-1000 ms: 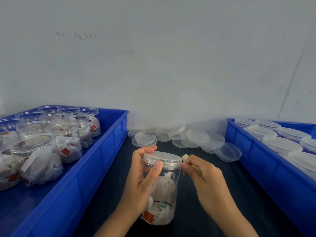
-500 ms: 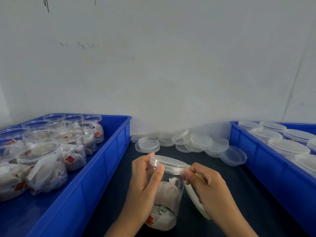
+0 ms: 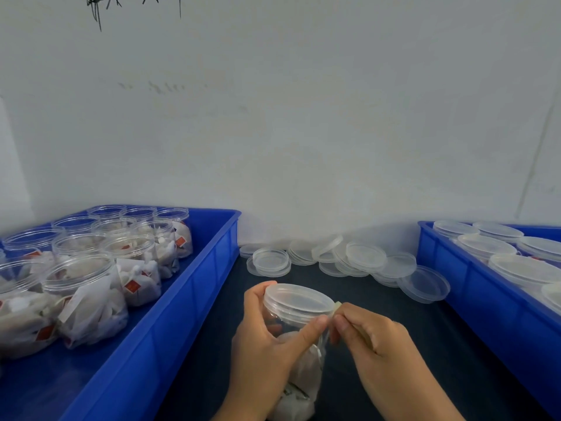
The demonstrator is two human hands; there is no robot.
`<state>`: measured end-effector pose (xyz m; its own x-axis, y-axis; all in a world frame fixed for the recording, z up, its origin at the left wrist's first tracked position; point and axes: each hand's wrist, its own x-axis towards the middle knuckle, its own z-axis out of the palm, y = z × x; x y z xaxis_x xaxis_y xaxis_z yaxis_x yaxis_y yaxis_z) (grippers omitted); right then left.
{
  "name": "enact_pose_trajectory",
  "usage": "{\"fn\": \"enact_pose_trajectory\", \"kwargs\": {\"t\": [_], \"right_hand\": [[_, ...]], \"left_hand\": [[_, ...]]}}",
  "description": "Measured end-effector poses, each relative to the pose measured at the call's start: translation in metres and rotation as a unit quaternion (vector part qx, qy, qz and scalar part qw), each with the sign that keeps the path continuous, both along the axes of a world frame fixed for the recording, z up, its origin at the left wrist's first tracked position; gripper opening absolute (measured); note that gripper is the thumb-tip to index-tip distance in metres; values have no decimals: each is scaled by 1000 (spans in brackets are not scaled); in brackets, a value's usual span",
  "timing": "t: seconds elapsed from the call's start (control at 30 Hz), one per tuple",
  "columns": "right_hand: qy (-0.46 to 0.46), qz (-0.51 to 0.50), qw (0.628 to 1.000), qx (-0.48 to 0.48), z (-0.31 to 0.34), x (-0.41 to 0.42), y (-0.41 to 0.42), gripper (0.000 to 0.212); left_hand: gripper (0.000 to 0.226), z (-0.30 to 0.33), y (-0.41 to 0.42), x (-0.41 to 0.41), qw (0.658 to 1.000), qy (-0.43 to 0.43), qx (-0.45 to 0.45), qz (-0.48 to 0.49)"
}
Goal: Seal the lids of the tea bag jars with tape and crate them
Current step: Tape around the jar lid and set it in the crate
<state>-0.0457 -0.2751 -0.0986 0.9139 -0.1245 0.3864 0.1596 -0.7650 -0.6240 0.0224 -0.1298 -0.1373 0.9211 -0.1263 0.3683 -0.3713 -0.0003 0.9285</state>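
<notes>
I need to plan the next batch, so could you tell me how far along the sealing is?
Done: lidded jars stand in the right crate. In hand: the left hand grips a lidded jar while the right hand pinches tape at its rim. Left: open jars fill the left crate.

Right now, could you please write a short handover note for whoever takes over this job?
Left hand grips the lidded jar above the dark table.
Right hand pinches the tape end at the lid rim.
Done: lid on.
Left: wrap tape around the rim, then crate the jar. The left crate holds open jars, the right crate lidded ones; spare lids lie behind.
</notes>
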Motion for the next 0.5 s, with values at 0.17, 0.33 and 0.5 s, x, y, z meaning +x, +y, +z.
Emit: {"fn": "enact_pose_trajectory", "kwargs": {"t": [0.17, 0.33, 0.5], "right_hand": [[64, -8, 992, -107, 11, -3, -3, 29], [129, -17, 971, -199, 17, -2, -4, 29], [154, -18, 977, -145, 16, -2, -13, 39]], "left_hand": [[85, -1, 0, 0, 1000, -20, -12, 9], [77, -2, 4, 4, 1000, -21, -4, 12], [78, 5, 8, 6, 999, -30, -12, -32]]}}
